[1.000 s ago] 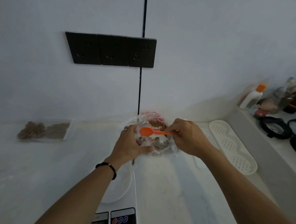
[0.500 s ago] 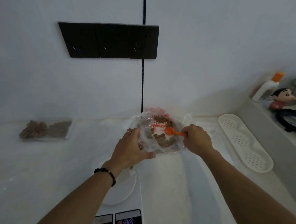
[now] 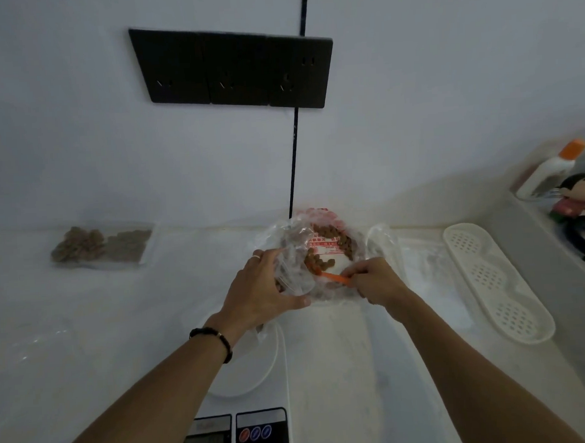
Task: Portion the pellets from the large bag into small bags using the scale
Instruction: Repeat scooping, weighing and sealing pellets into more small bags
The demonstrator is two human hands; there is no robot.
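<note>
White bench against a wall, and the large bag of pellets sits mid-bench just past the scale. Left hand grips the bag's plastic edge, fingers curled; right hand pinches an orange spoon dipped in the pellets. Filled small bags lie far left.
</note>
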